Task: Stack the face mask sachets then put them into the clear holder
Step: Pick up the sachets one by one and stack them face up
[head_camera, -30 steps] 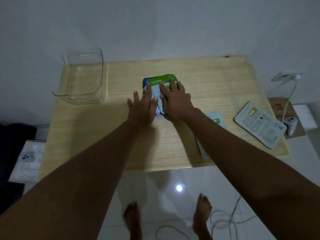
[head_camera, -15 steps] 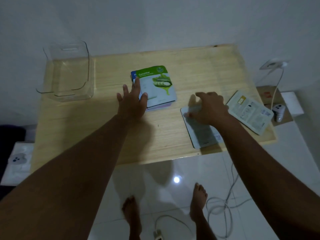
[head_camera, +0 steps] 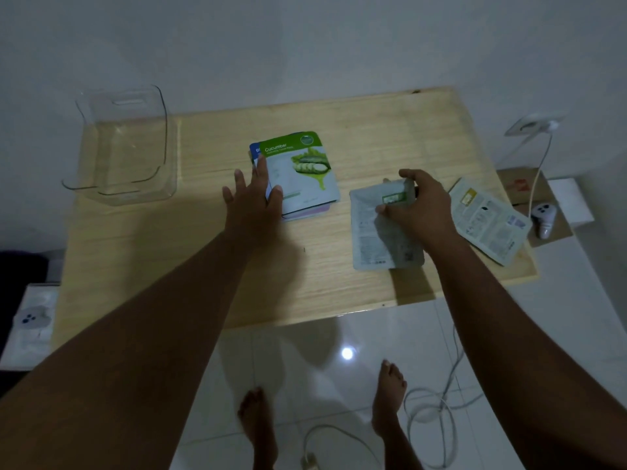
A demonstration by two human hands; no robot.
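the right hand (head_camera: 419, 208) now curls over the grey sachet (head_camera: 383, 228), pinching its top edge up for lifting; at 9 o'clock, the left hand (head_camera: 254, 201) lies flat and open, steadying the stack (head_camera: 302, 174).

Pale wooden table (head_camera: 190, 266), white wall (head_camera: 305, 42), glossy tiled floor (head_camera: 339, 385).

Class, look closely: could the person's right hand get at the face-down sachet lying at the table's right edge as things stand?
Probably yes, once freed: the right hand grips a grey sachet, but the face-down sachet lies uncovered just beside it.
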